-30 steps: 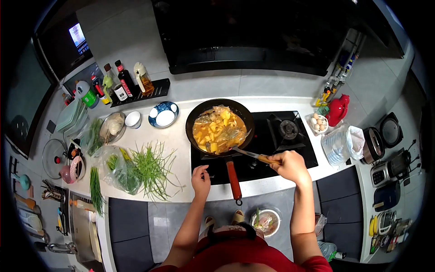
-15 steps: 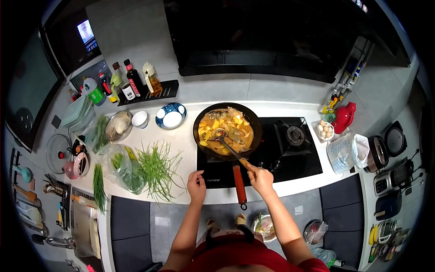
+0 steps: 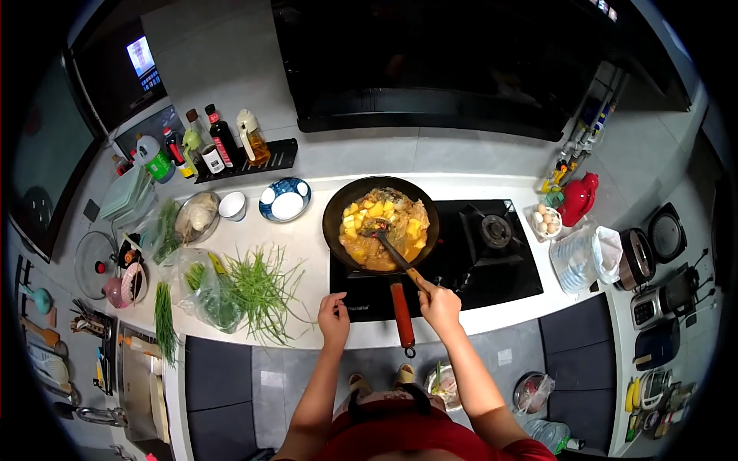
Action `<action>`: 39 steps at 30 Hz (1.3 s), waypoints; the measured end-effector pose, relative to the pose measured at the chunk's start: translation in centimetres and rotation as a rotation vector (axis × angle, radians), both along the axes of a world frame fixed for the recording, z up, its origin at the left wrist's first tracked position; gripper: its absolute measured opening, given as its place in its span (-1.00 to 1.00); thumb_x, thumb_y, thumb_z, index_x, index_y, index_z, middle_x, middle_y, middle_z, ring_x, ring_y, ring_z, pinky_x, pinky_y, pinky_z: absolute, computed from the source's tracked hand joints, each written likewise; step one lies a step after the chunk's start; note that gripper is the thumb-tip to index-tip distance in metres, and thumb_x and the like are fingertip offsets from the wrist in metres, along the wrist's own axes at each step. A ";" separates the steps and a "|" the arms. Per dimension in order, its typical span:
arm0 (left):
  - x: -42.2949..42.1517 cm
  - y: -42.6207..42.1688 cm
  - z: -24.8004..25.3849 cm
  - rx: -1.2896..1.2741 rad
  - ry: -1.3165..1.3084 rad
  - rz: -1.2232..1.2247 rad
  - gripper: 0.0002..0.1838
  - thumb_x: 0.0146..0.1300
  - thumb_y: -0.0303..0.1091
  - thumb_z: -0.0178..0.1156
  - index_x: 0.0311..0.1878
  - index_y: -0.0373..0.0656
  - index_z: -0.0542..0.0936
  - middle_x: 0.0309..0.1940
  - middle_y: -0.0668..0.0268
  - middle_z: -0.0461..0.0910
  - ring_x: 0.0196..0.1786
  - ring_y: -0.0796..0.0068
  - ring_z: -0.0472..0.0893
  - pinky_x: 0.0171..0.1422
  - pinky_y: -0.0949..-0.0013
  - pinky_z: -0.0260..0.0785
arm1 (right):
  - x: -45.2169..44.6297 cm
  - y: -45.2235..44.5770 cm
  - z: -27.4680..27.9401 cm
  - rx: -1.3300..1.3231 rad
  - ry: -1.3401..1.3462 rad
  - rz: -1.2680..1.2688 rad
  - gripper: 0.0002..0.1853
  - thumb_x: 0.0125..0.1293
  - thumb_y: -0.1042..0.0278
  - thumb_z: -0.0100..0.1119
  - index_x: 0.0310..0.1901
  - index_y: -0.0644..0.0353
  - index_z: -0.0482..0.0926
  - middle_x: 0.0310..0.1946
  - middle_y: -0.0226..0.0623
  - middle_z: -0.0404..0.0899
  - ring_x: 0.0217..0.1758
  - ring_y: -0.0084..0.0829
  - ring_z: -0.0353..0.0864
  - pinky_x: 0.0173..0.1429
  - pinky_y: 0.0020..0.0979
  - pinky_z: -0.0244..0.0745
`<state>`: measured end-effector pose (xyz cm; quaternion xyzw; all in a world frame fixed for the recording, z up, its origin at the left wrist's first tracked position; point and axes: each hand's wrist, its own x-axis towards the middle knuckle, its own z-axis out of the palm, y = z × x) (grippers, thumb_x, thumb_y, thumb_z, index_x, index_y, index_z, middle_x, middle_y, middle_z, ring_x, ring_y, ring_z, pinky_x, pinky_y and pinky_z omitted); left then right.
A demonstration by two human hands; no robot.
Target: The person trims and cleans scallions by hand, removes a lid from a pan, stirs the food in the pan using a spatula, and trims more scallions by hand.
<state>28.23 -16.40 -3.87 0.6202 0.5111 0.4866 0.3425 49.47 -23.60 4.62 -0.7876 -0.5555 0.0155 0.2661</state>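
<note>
My right hand (image 3: 440,306) is closed round the wooden handle of a spatula (image 3: 397,257). The spatula's dark head lies in the food, near the middle of the wok (image 3: 432,230). Yellow chunks in brown sauce (image 3: 380,250) fill much of the wok, which sits on the left part of the black stove (image 3: 461,288). The wok's red handle (image 3: 402,315) points toward me, and neither hand holds it. My left hand (image 3: 334,319) hovers at the counter's front edge, left of that handle, with fingers curled and partly apart, holding nothing.
Loose green stalks (image 3: 265,296) and a plastic bag of greens (image 3: 207,292) lie left of the stove. Behind them are a blue-and-white plate (image 3: 285,200), a white cup (image 3: 233,206) and bottles on a black shelf (image 3: 280,159). Eggs (image 3: 547,220) stand at right.
My right hand has moved left from the wok's right side, and the spatula head has gone from the lower right edge into the middle of the food. The view has shifted slightly.
</note>
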 end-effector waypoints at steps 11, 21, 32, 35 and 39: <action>1.8 0.6 0.2 0.079 -0.034 -0.061 -0.76 0.09 -0.66 0.00 -0.20 -0.22 0.56 -0.31 0.29 0.48 -0.36 0.54 0.47 -0.29 0.54 0.36 | 3.3 -3.2 0.6 0.129 0.823 0.066 -0.67 0.14 0.40 0.21 -0.03 0.24 0.54 -0.46 -0.24 0.63 -0.49 -0.53 0.57 -0.34 -0.52 0.43; 1.0 0.9 -0.2 0.079 -0.021 -0.022 -0.74 0.08 -0.68 -0.02 -0.20 -0.21 0.56 -0.31 0.31 0.47 -0.38 0.56 0.45 -0.31 0.57 0.33 | 8.9 2.2 -0.7 0.218 0.984 -0.088 -0.70 0.21 0.41 0.12 -0.03 0.32 0.52 -0.60 -0.42 0.55 -0.61 -0.69 0.44 -0.47 -0.63 0.31; -0.3 0.7 -0.2 0.052 0.018 0.081 -0.79 0.14 -0.62 0.00 -0.22 -0.18 0.57 -0.31 0.31 0.48 -0.38 0.51 0.47 -0.33 0.50 0.33 | 15.6 5.9 -1.5 -0.097 1.508 -0.180 -0.72 0.26 0.31 0.00 -0.01 0.16 0.47 -0.65 -0.38 0.47 -0.79 -0.71 0.16 -0.76 -0.69 -0.06; -0.5 0.3 0.0 0.028 0.030 0.117 -0.79 0.13 -0.63 0.00 -0.23 -0.18 0.57 -0.31 0.31 0.49 -0.38 0.50 0.48 -0.33 0.50 0.34 | 15.6 8.2 -2.3 -0.231 1.630 -0.087 -0.73 0.27 0.28 -0.03 -0.01 0.11 0.45 -0.62 -0.38 0.44 -0.79 -0.74 0.12 -0.77 -0.73 -0.07; -0.5 0.0 -0.1 0.026 0.010 0.130 -0.77 0.09 -0.67 0.01 -0.22 -0.23 0.56 -0.32 0.28 0.48 -0.44 0.51 0.44 -0.35 0.53 0.30 | 13.4 9.7 -2.8 -0.311 1.692 0.007 -0.72 0.30 0.27 -0.04 0.01 0.11 0.43 -0.60 -0.37 0.41 -0.78 -0.76 0.08 -0.77 -0.75 -0.08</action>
